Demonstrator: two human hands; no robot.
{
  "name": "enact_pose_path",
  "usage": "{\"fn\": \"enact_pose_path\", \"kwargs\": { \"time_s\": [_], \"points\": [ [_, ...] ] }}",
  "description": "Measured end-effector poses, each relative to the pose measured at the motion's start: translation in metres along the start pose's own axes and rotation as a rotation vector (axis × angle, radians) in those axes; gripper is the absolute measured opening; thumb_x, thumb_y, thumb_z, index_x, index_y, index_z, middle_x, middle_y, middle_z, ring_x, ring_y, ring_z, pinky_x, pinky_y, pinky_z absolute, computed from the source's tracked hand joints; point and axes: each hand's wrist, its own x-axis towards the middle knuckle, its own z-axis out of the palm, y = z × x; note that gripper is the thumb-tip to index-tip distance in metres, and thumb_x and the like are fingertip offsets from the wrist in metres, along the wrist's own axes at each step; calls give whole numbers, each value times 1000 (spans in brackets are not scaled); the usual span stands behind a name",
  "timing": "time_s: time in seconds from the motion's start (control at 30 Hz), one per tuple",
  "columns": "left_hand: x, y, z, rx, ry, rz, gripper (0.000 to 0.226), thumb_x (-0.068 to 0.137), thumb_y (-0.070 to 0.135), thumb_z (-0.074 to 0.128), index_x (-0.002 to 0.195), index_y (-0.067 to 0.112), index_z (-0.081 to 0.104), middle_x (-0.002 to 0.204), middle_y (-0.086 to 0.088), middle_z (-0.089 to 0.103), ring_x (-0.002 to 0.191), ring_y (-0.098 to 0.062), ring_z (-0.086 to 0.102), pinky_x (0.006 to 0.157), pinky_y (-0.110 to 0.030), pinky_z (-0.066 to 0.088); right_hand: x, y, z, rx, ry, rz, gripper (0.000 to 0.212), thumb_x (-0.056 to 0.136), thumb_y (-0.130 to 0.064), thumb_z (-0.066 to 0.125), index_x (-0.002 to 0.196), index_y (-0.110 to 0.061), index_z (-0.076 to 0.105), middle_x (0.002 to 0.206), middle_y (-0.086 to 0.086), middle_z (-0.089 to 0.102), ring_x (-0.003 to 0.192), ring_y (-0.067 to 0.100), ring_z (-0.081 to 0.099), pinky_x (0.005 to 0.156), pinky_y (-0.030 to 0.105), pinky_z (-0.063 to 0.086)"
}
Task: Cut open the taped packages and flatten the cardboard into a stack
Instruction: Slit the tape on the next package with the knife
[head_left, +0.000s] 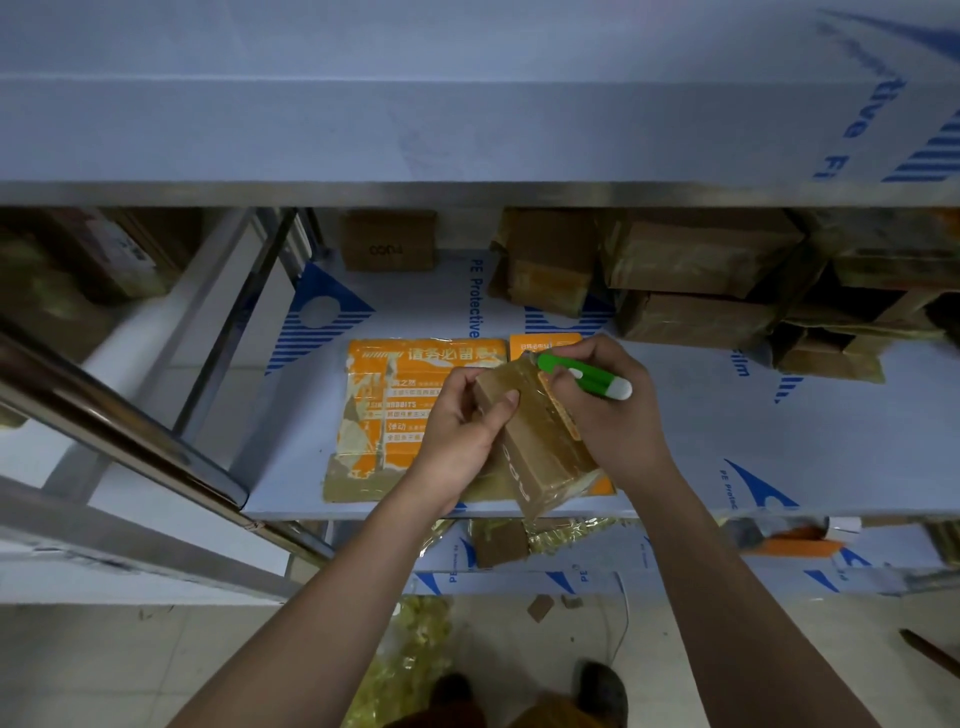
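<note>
Small taped box (535, 441) held tilted over near shelf edge, above flattened orange cardboard (384, 410). Left hand (462, 431) wraps its left side, thumb on top. Right hand (608, 410) grips green cutter (582, 376); blade probably at far top seam. Box looks light, stiff; glossy tape slippery, so brace by edges.

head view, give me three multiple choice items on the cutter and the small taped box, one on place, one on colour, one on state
1. Where does the flattened orange printed cardboard lie?
A. on the floor
B. on the film-covered shelf, under the hands
C. on the top shelf

2. What colour is the plastic utility cutter?
A. green and white
B. red
C. black

3. How is the small brown taped cardboard box held?
A. lying untouched
B. gripped by the left hand
C. flattened

Answers: 1 B, it lies flat on the shelf beneath the box. 2 A, a green body with a white end in the right hand. 3 B, the fingers curl round its side.
</note>
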Motion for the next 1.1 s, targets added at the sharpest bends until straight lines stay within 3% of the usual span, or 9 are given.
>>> {"fn": "enact_pose_path", "kwargs": {
  "time_s": [0.1, 0.37, 0.5, 0.7, 0.87, 0.97, 1.1],
  "points": [
    [0, -1, 0, 8, 2, 18, 15, 93, 17, 65, 104, 19, 55, 105, -12, 66, 92, -22, 65, 81, -39, 56, -1, 1, 2, -67, -42, -49, 10, 86, 0, 64, 91, -8, 68, 88, 5, 69, 81, 16, 64, 67, 27, 49],
    [1, -3, 1, 18, 10, 37, 13, 93, 18, 65, 101, 22, 56, 103, -12, 66, 88, -18, 64, 75, -34, 56, 0, 3, 6, -137, -70, -123, 11, 85, 1, 64, 91, -8, 67, 85, 3, 67, 79, 11, 62, 66, 20, 47],
    [3, -5, -3, -4, 1, 34, 13, 93, 19, 66, 102, 19, 58, 101, -9, 67, 87, -16, 64, 75, -33, 55, 3, 2, 11, -160, -90, -167, 9, 82, -9, 62, 89, -6, 66, 81, 0, 66, 76, 9, 60, 62, 13, 43],
    [4, -8, -2, 129, -10, 156, 8, 99, 21, 56, 102, 16, 51, 89, -2, 61, 78, -7, 61, 68, -21, 51, 10, 0, 7, -185, -162, -190, 7, 83, 0, 64, 86, -6, 63, 83, 10, 67, 75, 15, 59, 65, 26, 46],
    [6, -13, -2, 203, -12, 227, 5, 101, 19, 52, 99, 18, 47, 85, -1, 58, 74, -5, 58, 65, -22, 48, 10, 0, 3, -204, -199, -208, 7, 79, -10, 61, 86, -9, 62, 86, 7, 68, 75, 12, 60, 64, 22, 45],
    [7, -13, -3, 223, -18, 255, 5, 101, 16, 50, 99, 17, 46, 82, 0, 56, 69, -1, 57, 62, -19, 46, 9, -2, 1, -184, -224, -208, 5, 81, -4, 63, 85, -6, 62, 86, 1, 68, 73, 4, 58, 63, 13, 43],
    [7, -13, -1, 268, -26, 295, 7, 102, 16, 48, 97, 13, 43, 77, 5, 53, 64, 5, 54, 58, -13, 42, 5, -1, -5, -167, -238, -219, 7, 82, 1, 63, 82, -5, 61, 70, -15, 57, 65, 1, 52, 60, 9, 36]
  ]
}}
